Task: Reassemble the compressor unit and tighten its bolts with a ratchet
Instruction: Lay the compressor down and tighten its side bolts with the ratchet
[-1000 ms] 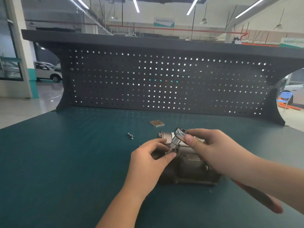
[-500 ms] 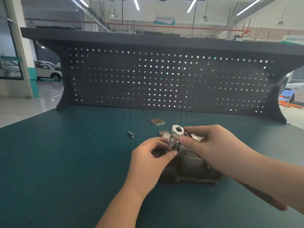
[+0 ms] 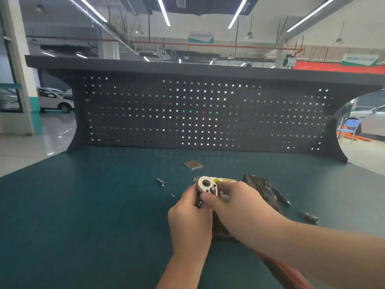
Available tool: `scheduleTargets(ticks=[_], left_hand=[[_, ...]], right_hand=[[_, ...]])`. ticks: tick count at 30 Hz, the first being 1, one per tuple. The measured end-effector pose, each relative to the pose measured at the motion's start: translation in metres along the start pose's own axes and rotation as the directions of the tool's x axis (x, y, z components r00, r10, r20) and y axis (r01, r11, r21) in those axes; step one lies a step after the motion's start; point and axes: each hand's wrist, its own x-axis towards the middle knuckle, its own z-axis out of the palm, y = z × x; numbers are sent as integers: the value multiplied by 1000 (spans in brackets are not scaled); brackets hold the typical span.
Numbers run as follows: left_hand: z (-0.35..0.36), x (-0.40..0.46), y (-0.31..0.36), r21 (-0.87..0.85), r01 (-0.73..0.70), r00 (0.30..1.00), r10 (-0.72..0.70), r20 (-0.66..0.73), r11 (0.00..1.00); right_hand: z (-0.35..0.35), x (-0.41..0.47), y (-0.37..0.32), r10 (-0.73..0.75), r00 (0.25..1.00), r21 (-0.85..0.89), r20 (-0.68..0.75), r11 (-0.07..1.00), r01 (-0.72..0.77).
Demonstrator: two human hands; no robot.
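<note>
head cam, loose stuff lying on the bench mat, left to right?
Pair of bolts → small screw → square plate → finned cover → extension bar → socket. The hands and the unit they hold are left out.

I'm at a workshop bench: green mat (image 3: 83, 215), black pegboard (image 3: 145, 113) across the middle, strip lights (image 3: 163, 11) overhead, and what looks like parked cars (image 3: 55, 100) at left.
</note>
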Motion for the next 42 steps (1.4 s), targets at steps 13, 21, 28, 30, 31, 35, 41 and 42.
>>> scheduleTargets(ticks=[13, 21, 28, 30, 31, 35, 41, 42], left_hand=[[-5, 10, -12, -85, 6, 998, 0, 67, 996], [-10, 13, -9, -86, -25, 994, 33, 103, 996], [-8, 15, -11, -131, 5, 997, 5, 77, 991], [-7, 12, -13, -108, -8, 996, 17, 89, 994], [-6, 11, -13, -89, -17, 995, 26, 96, 996], [-5, 12, -13, -56, -25, 996, 30, 80, 998], [-3, 15, -16, 10, -101, 989, 99, 110, 995], [-3, 16, -16, -4, -93, 991, 93, 97, 996]], right_hand=[[-37, 31, 0, -248, 925, -568, 289, 733, 374], [-40, 42, -6, -222, 891, -580, 396, 692, 430], [-44, 50, -7, -304, 881, -704, 362, 530, 472], [-29, 39, -3, -180, 932, -605, 314, 718, 343], [-24, 34, -2, -136, 941, -558, 310, 776, 296], [-17, 36, -2, -176, 934, -528, 310, 786, 323], [-67, 66, -7, -242, 800, -617, 548, 529, 583], [-68, 67, -8, -263, 798, -613, 542, 526, 590]])
